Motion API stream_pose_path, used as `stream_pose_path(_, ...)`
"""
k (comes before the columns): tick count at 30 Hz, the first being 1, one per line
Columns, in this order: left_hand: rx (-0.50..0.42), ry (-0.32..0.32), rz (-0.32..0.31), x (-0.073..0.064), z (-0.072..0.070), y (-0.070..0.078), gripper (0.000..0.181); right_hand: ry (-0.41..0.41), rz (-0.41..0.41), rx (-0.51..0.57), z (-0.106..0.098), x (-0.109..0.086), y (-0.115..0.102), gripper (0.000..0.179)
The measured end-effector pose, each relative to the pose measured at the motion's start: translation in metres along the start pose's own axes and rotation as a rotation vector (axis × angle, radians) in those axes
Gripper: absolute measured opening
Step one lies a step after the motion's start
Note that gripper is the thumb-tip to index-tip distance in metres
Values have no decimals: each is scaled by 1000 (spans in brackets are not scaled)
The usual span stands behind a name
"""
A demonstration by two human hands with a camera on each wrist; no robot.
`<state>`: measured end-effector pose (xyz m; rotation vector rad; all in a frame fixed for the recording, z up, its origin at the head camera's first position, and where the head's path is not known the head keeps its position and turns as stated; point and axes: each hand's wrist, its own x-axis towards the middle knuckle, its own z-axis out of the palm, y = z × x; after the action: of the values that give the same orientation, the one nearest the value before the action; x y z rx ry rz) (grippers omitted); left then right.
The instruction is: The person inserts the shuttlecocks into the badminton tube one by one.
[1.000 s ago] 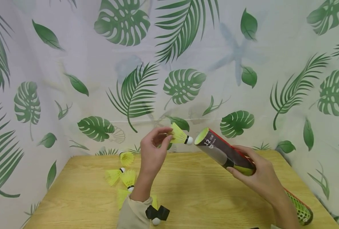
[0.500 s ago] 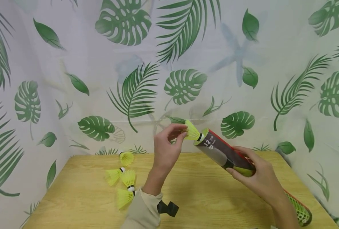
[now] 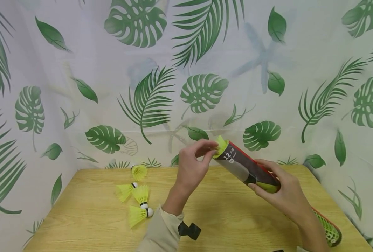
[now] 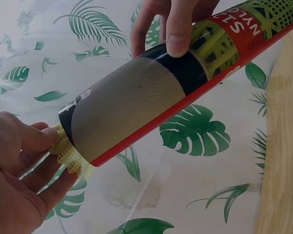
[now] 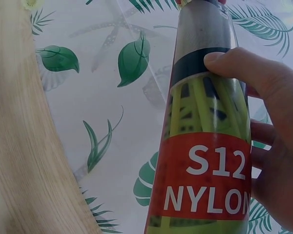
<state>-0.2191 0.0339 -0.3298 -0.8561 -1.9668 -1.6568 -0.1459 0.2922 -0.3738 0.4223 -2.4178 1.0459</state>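
Tube (image 3: 243, 171): tilted, mouth end up & turned to L hand (image 3: 194, 162); print "12" near mouth, "S12 NYLON" lower. If low end touches table (image 3: 230, 217), I can't tell.
Held shuttlecock (image 3: 220, 147): in tube mouth, mostly inside; yellow skirt edge sticks out, tip hidden by tube wall.
L-hand grip: narrow, thumb + fingers pinch skirt edge, just beside tube mouth.
R-hand grip: R hand (image 3: 284, 190) holds tube approx. mid-length, thumb and fingers around it.
In the way: R hand and R forearm (image 3: 310, 227) cover part of tube in head view; L hand hides part of skirt.
Far shuttlecock (image 3: 139, 172): left of tube, well apart, near table's back edge.
3 other shuttlecocks (image 3: 141, 196): also left of tube, nearer to person, close together; contact betw. them is unclear.
L sleeve (image 3: 161, 231): beige, w/ black block (image 3: 189, 231) at wrist, betw. tube and 3 shuttlecocks.
Table: wood-pattern top, below tube.
Cloth (image 3: 202, 52): pale w/ green leaves, behind tube.
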Motion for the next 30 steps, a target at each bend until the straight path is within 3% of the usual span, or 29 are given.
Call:
stream_pose_path(9,-37,-23,-45,-2,3,-3,12,-9,3,9,0,-1,-1,77)
stream_pose_path(17,-46,-87,-61,-6,4,-6,13,-20,6,1,0,-1,-2,76)
stream_pose_path(30,-144,-144,-95,-12,6,-11,16,-19,7,-24,0,0,-1,74)
